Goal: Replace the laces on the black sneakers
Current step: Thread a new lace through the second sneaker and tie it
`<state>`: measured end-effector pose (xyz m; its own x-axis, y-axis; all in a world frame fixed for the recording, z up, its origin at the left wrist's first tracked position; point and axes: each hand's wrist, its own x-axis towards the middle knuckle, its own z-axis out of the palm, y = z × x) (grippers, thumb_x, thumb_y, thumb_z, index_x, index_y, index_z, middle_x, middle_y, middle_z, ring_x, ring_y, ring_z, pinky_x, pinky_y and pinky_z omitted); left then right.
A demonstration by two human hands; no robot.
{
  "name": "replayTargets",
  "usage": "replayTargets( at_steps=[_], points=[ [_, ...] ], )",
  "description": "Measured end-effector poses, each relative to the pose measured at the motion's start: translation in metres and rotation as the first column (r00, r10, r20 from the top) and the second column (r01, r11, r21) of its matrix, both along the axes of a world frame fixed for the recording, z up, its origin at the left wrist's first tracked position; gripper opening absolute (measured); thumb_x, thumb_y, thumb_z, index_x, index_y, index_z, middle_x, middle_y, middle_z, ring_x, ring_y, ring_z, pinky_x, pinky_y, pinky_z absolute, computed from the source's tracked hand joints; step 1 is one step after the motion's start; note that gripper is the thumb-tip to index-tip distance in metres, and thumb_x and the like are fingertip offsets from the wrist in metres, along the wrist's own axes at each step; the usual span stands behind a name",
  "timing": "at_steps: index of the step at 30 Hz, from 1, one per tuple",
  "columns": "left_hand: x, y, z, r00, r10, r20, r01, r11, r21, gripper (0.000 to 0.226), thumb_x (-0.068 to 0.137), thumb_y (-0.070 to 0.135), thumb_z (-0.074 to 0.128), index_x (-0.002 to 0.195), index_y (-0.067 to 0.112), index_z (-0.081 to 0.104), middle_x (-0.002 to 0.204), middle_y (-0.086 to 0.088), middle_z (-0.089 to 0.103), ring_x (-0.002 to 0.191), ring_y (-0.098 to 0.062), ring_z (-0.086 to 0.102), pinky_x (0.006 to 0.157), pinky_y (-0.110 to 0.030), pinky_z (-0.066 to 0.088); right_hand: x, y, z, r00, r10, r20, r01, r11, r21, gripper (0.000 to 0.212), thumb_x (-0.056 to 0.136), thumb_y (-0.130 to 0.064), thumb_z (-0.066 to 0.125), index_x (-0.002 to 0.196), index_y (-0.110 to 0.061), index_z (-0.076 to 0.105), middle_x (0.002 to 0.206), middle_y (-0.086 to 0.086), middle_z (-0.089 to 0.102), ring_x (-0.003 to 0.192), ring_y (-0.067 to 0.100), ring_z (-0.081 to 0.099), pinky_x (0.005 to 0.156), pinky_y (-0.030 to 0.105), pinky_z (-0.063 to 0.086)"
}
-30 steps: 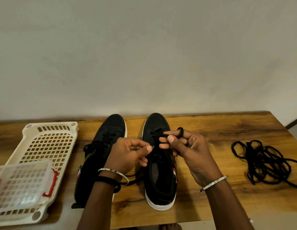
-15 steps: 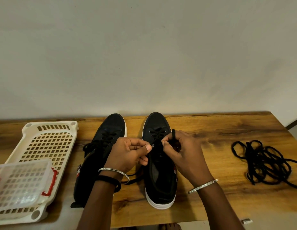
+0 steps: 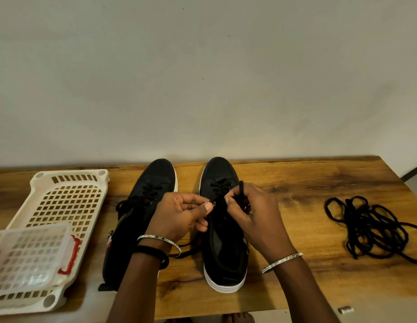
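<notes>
Both hands meet over the laced front of the right-hand sneaker (image 3: 220, 170): the left hand (image 3: 179, 215) pinches what looks like the eyelet flap between thumb and forefinger, and the right hand (image 3: 254, 213) pinches the lace (image 3: 240, 190), whose free end stands up above the knuckles. That lace looks soft, light and limp, so I judge it best held close to its tip, where it threads straightest; held further back it would flop. The shoe seems light with a pliable upper, wanting a steadying grip beside the eyelet. The left-hand sneaker (image 3: 156, 176) lies just beside it. Rightward, bare wood of the table (image 3: 307, 183) gives elbow room before the pile of black laces (image 3: 370, 227), well apart. A white basket (image 3: 70, 199) with a clear box (image 3: 28, 252) crowds the left, and the table's near edge runs close behind the heels
</notes>
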<state>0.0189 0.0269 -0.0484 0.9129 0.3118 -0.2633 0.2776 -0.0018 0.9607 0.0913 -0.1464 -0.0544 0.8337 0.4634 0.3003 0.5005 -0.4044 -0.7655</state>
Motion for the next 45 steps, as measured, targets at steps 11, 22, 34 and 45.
replayTargets(
  at_steps=[11, 22, 34, 45],
  points=[
    [0.000, 0.001, -0.001, 1.000, -0.021, -0.001, 0.021, 1.000, -0.007, 0.008, 0.085, 0.007, 0.073, 0.093, 0.009, 0.073, 0.067, -0.014, 0.072, 0.054, -0.019, 0.068, 0.053, -0.024, 0.057, -0.002, 0.003, 0.001, 0.999, 0.042, 0.020, -0.041, 0.998, -0.036, 0.006, 0.087, -0.022, 0.076, 0.087, -0.020, 0.071, 0.080, -0.013, 0.064, 0.075, 0.004, 0.059, 0.063, 0.017, 0.045],
    [0.000, 0.000, -0.001, 1.000, -0.009, 0.005, 0.009, 1.000, -0.007, 0.007, 0.084, 0.007, 0.074, 0.091, 0.007, 0.075, 0.064, -0.012, 0.071, 0.051, -0.018, 0.066, 0.051, -0.022, 0.055, -0.003, 0.003, 0.003, 0.998, 0.071, 0.000, -0.070, 0.995, -0.068, 0.016, 0.077, -0.020, 0.086, 0.091, -0.022, 0.078, 0.083, -0.011, 0.065, 0.075, 0.003, 0.061, 0.063, 0.010, 0.045],
    [0.001, -0.002, 0.000, 1.000, 0.008, -0.002, -0.009, 0.998, -0.062, 0.003, 0.084, 0.005, 0.073, 0.087, 0.004, 0.075, 0.063, -0.014, 0.069, 0.050, -0.018, 0.065, 0.050, -0.024, 0.055, -0.008, 0.005, 0.003, 0.997, -0.028, 0.066, 0.028, 1.000, -0.009, 0.014, 0.082, -0.029, 0.070, 0.077, -0.016, 0.074, 0.076, -0.011, 0.064, 0.069, 0.006, 0.060, 0.059, 0.025, 0.049],
    [0.002, 0.000, -0.002, 1.000, 0.001, -0.022, -0.003, 0.996, -0.089, 0.004, 0.086, 0.003, 0.072, 0.087, 0.006, 0.074, 0.065, -0.014, 0.068, 0.053, -0.019, 0.065, 0.052, -0.025, 0.057, -0.003, -0.005, 0.009, 0.858, 0.113, -0.500, 0.096, 0.923, 0.373, 0.018, 0.087, 0.000, 0.072, 0.099, -0.011, 0.079, 0.080, 0.007, 0.077, 0.069, 0.012, 0.068, 0.058, 0.019, 0.049]
  ],
)
